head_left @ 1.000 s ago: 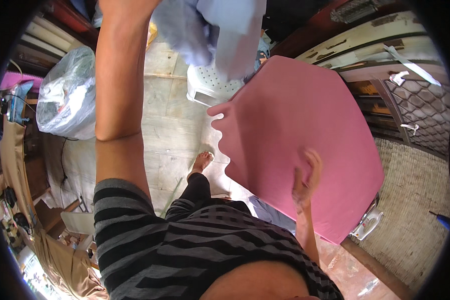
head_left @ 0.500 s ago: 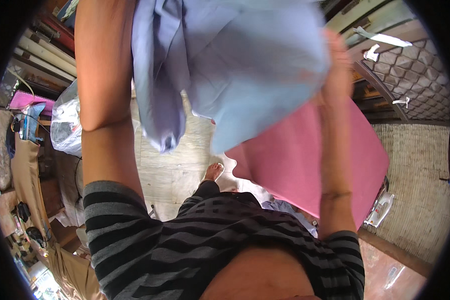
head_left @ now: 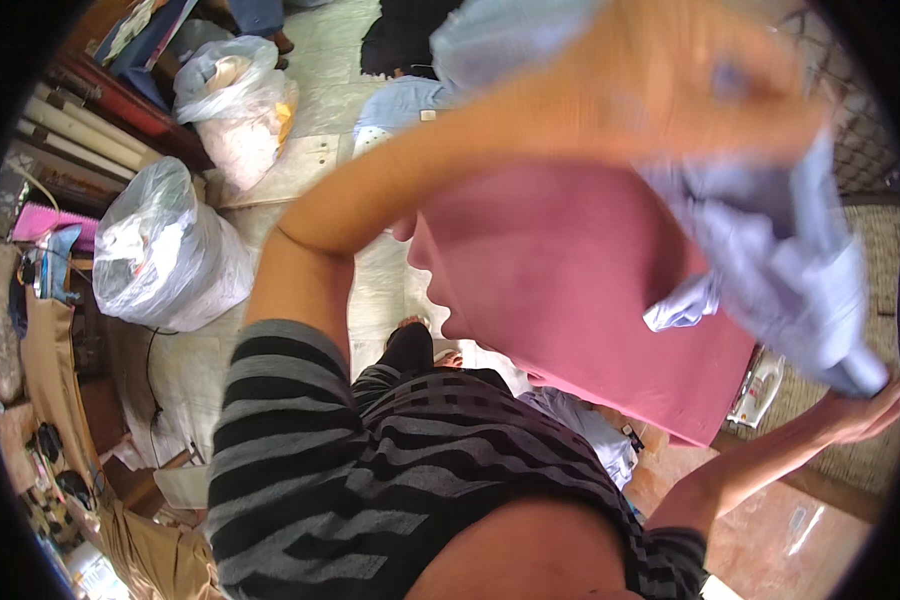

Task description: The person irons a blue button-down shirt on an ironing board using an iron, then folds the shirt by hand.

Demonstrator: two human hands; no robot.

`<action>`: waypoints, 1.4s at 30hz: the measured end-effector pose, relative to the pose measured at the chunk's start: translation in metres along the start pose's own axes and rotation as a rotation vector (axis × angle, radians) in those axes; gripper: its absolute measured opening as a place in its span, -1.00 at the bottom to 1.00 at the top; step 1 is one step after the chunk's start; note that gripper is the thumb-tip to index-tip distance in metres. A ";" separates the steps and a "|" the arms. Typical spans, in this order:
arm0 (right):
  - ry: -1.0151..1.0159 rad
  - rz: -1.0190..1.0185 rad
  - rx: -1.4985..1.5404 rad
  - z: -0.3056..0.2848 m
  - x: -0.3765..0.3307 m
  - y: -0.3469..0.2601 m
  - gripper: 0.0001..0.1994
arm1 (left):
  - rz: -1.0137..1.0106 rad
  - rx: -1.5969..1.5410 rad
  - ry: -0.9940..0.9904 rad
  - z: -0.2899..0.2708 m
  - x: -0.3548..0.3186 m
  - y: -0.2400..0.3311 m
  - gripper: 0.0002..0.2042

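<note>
A light blue shirt (head_left: 775,245) is stretched out above the right side of a table covered in a dusty pink cloth (head_left: 560,270). My left arm reaches across to the upper right, and my left hand (head_left: 715,85), smeared by motion, grips the upper end of the shirt. At the far right, my right hand (head_left: 870,408) is closed on the shirt's lower end. One narrow end of the shirt, like a cuff, dangles over the pink cloth between my hands.
An iron (head_left: 762,388) stands at the table's right edge. Beyond the table lie light blue clothes (head_left: 500,45) and a black cloth (head_left: 405,38). Two filled plastic bags, a nearer one (head_left: 170,250) and a farther one (head_left: 238,105), sit on the floor at left. More clothing (head_left: 590,430) shows beneath the table.
Both hands have swung the shirt from above the centre over to the right. My left arm now crosses over the table, and my right hand has come lower and farther right.
</note>
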State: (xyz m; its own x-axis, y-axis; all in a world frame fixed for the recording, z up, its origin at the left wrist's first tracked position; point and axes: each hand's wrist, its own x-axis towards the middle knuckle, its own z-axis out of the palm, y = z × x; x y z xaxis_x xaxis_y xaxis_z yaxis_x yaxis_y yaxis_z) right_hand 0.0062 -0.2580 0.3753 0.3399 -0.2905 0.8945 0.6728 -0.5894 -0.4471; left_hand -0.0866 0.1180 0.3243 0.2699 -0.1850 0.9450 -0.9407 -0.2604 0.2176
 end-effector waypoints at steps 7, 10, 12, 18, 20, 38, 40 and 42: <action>-0.947 0.006 -0.288 -0.024 -0.212 0.142 -0.65 | -1.110 -0.312 0.501 0.009 -0.258 -0.061 -0.83; -1.104 -0.125 -0.536 -0.008 -0.280 0.134 -0.50 | -1.258 -0.058 0.980 -0.028 -0.345 -0.104 -0.81; -1.094 -0.080 -0.751 0.003 -0.306 0.122 -0.49 | -1.309 0.378 0.841 -0.051 -0.414 -0.141 -0.76; -1.070 -0.093 -0.754 0.005 -0.307 0.129 -0.49 | -1.270 1.031 -0.216 -0.089 -0.479 -0.212 -0.33; -1.063 -0.102 -0.793 0.001 -0.309 0.131 -0.48 | -1.139 1.003 -0.304 -0.095 -0.483 -0.227 -0.34; -1.111 -0.093 -0.807 0.004 -0.306 0.132 -0.45 | -1.121 0.623 -0.300 -0.105 -0.534 -0.099 -0.82; -1.104 -0.123 -0.803 0.001 -0.306 0.137 -0.44 | -1.246 0.606 -0.264 -0.110 -0.536 -0.080 -0.81; -1.109 -0.131 -0.808 0.002 -0.306 0.136 -0.44 | -1.335 0.615 -0.224 -0.115 -0.540 -0.062 -0.81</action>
State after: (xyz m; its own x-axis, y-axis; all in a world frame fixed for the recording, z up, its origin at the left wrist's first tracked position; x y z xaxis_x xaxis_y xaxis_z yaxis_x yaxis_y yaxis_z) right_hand -0.0051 -0.2477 0.0403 0.9018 0.3230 0.2871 0.3047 -0.9464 0.1074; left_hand -0.1978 0.3431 -0.1714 0.9211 0.3835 0.0668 0.2379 -0.6904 0.6832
